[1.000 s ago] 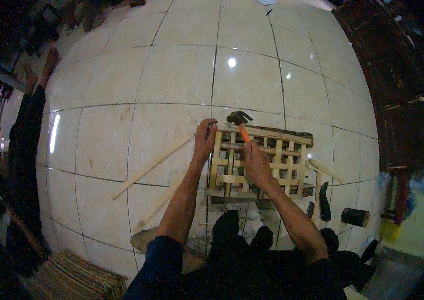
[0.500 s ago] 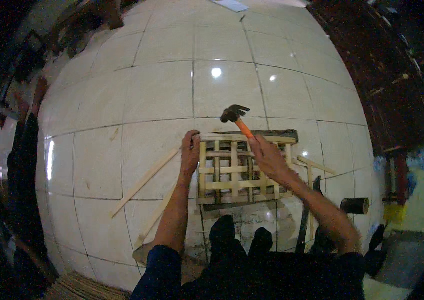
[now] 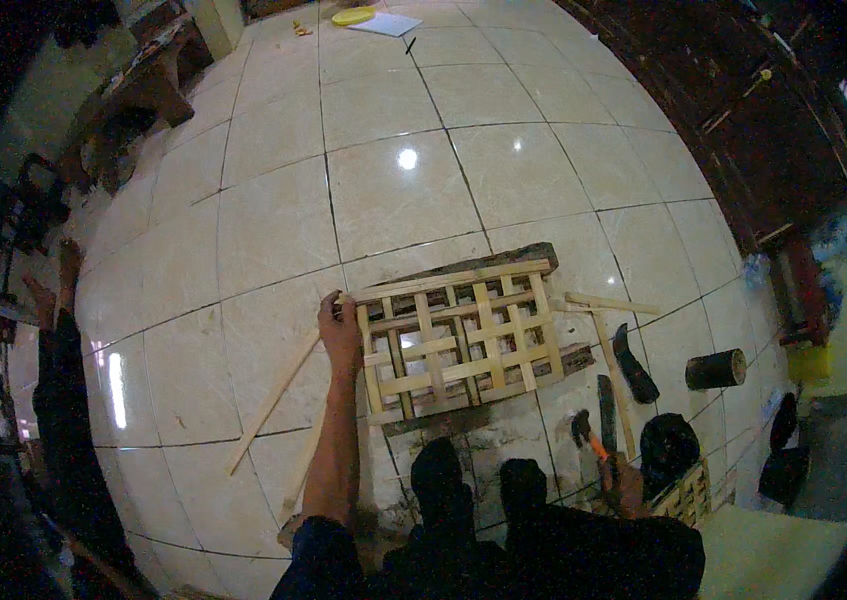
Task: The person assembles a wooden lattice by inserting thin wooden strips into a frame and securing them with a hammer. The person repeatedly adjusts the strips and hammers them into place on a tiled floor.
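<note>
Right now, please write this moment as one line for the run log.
left hand: on left edge of bamboo lattice | right hand: holds hammer low, beside lattice | floor: tiled floor, loose strips

A glossy floor [image 3: 274, 230] of large pale tiles is filling most of the frame. At centre a bamboo lattice [image 3: 459, 340] is lying on dark planks [image 3: 504, 262]. Loose bamboo strips [image 3: 272, 405] are lying at lower left, a dark cylinder [image 3: 716, 369] and a knife [image 3: 634, 364] at right, and a yellow plate [image 3: 355, 16] with paper [image 3: 387, 24] at top centre.
</note>
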A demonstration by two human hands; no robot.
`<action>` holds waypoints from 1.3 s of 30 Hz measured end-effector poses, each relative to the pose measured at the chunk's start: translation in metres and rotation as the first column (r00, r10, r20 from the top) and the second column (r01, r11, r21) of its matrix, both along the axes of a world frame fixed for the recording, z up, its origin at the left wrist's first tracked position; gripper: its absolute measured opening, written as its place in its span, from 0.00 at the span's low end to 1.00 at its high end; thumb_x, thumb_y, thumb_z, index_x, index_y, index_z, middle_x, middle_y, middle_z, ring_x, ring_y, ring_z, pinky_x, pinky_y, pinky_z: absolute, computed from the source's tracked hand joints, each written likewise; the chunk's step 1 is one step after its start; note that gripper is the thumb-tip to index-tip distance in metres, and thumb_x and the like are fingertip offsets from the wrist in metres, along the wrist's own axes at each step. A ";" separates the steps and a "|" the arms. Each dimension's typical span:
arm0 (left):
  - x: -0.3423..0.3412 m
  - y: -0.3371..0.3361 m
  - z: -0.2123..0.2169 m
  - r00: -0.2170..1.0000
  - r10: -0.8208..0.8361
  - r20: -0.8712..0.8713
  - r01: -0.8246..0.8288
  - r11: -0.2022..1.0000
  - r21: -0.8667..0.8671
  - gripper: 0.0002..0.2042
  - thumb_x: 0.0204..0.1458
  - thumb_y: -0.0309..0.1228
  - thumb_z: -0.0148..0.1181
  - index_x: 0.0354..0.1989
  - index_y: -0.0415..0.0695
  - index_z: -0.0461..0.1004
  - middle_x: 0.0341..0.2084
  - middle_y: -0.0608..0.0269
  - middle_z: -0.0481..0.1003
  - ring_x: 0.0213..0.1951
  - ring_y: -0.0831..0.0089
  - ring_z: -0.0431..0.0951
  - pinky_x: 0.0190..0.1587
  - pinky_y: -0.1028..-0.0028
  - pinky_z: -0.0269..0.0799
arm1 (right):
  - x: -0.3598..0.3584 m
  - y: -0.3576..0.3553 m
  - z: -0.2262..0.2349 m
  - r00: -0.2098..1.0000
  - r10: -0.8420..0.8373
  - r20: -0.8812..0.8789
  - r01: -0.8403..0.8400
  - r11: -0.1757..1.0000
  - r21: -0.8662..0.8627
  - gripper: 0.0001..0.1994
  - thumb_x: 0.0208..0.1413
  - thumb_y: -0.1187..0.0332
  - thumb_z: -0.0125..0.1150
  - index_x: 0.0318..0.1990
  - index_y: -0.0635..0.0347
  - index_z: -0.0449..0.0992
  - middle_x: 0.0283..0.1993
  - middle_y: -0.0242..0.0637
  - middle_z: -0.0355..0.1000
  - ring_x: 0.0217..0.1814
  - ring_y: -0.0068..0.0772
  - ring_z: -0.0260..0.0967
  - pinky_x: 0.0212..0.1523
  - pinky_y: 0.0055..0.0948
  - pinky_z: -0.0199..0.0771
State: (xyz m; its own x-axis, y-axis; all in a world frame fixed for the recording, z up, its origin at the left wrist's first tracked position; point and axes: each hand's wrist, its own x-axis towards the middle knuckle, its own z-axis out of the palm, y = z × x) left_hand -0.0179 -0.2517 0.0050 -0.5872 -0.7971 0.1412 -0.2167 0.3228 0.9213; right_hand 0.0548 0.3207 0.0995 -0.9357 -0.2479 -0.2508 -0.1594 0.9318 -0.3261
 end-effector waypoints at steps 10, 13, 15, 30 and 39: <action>-0.002 0.025 0.060 0.956 0.119 -0.270 0.023 0.882 0.470 0.06 0.56 0.26 0.57 0.38 0.38 0.69 0.32 0.62 0.71 0.34 0.76 0.70 0.37 0.74 0.69 | 0.038 -0.044 0.000 0.984 -0.121 -0.127 0.117 0.992 -0.039 0.16 0.57 0.62 0.57 0.47 0.63 0.69 0.36 0.49 0.71 0.37 0.53 0.69 0.36 0.45 0.69; 0.007 0.041 0.093 0.930 0.099 -0.354 0.080 0.885 0.459 0.05 0.56 0.24 0.56 0.39 0.38 0.69 0.33 0.62 0.71 0.35 0.76 0.71 0.37 0.76 0.70 | 0.020 -0.044 -0.003 0.987 -0.018 -0.157 0.002 0.995 -0.101 0.15 0.57 0.63 0.56 0.47 0.63 0.69 0.39 0.52 0.68 0.43 0.57 0.65 0.42 0.46 0.67; 0.016 0.046 0.103 0.907 0.175 -0.384 0.089 0.811 0.579 0.07 0.57 0.25 0.55 0.41 0.37 0.69 0.34 0.62 0.72 0.36 0.76 0.72 0.37 0.76 0.71 | -0.002 -0.071 0.004 0.998 0.046 -0.048 -0.060 0.944 -0.324 0.13 0.58 0.65 0.54 0.45 0.64 0.70 0.40 0.52 0.67 0.45 0.57 0.64 0.43 0.46 0.66; 0.039 0.160 0.236 0.819 0.082 -0.569 0.109 0.950 0.294 0.07 0.61 0.27 0.49 0.44 0.37 0.67 0.38 0.59 0.71 0.41 0.72 0.72 0.46 0.71 0.71 | -0.130 -0.253 0.153 0.986 0.105 0.130 0.078 0.399 -0.913 0.18 0.62 0.55 0.54 0.42 0.64 0.73 0.24 0.30 0.67 0.27 0.22 0.67 0.27 0.25 0.69; 0.083 0.169 0.228 0.688 -0.664 -0.293 0.724 0.655 0.217 0.36 0.50 0.46 0.63 0.63 0.42 0.57 0.59 0.51 0.63 0.62 0.55 0.62 0.64 0.57 0.55 | -0.146 -0.236 0.132 0.973 -0.229 -0.007 0.047 0.230 -0.972 0.22 0.53 0.50 0.64 0.38 0.64 0.75 0.24 0.34 0.70 0.24 0.25 0.68 0.26 0.28 0.70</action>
